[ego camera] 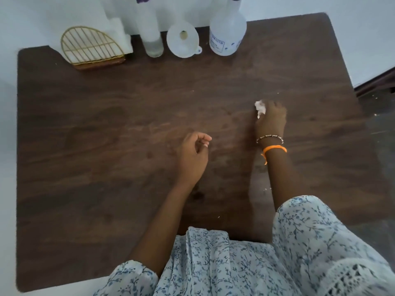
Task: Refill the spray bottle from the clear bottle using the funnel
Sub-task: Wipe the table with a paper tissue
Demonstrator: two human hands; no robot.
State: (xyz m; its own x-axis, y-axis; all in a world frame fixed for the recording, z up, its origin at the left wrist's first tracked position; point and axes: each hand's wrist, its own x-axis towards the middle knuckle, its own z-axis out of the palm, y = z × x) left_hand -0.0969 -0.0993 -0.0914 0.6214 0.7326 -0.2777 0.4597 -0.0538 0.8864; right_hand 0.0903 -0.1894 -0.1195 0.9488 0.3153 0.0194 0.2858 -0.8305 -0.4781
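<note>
Pouring looks finished: the spray bottle (227,33), funnel (183,40) and clear bottle (150,33) stand along the desk's (106,124) far edge. The right hand (271,120) clutches a crumpled tissue (260,108), seemingly wiping; the left hand (193,155) rests loosely curled, holding nothing.

Funnel (182,41) between clear bottle (150,33) and spray bottle (227,30)

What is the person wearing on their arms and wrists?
Both arms come out of loose white sleeves printed with small blue-grey twigs and flowers, and the right one has a lacy white trim lower down. The right wrist has two bands: a thin beaded bracelet and an orange thread with a loose end hanging. The left wrist is bare, and no rings show.
</note>
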